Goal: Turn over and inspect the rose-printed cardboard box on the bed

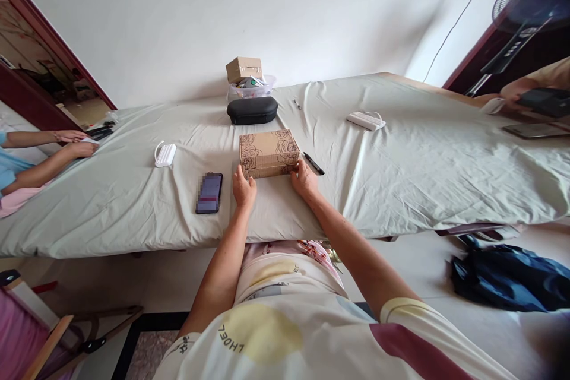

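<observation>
A brown cardboard box (268, 152) printed with rose outlines sits closed on the grey-clothed table (401, 178), straight ahead of me. My left hand (244, 186) presses against its near left corner, fingers curled onto the box. My right hand (304, 179) grips the near right corner the same way. A black marker (314, 164) lies just right of the box, beside my right hand. A dark phone (209, 192) lies flat to the left of my left hand.
A black zip case (252, 110) lies behind the box, with a clear tub (250, 90) and a small carton (244, 68) beyond. White gadgets (165, 154) (366, 120) lie left and right. Other people's hands rest at the left edge (75, 142) and far right (516, 92).
</observation>
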Tool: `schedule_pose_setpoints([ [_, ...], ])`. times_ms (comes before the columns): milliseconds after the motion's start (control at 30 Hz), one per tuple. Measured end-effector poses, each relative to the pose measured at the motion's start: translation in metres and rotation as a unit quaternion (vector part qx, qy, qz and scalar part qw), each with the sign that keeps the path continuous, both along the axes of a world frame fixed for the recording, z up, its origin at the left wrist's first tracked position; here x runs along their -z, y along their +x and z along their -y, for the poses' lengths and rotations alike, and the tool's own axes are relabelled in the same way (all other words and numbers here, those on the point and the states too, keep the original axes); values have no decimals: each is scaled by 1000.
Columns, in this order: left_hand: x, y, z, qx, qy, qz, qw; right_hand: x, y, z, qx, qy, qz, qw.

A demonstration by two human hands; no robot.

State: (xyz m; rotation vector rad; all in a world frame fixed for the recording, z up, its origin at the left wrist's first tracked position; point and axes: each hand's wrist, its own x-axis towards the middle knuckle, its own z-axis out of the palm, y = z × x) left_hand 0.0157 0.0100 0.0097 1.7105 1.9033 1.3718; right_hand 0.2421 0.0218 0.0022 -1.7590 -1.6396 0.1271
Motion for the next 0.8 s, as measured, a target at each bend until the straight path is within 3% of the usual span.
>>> schedule_pose_setpoints([
  [367, -2, 4, 4, -21, 11, -60, 998, -1, 0, 2, -33, 59, -48, 997],
  [600, -2, 22, 11, 0, 34, -81, 996, -10, -21, 11, 11, 77, -43, 996],
  [800, -6, 25, 13, -34, 33, -62, 997, -7, -29, 10, 25, 101, -30, 994],
])
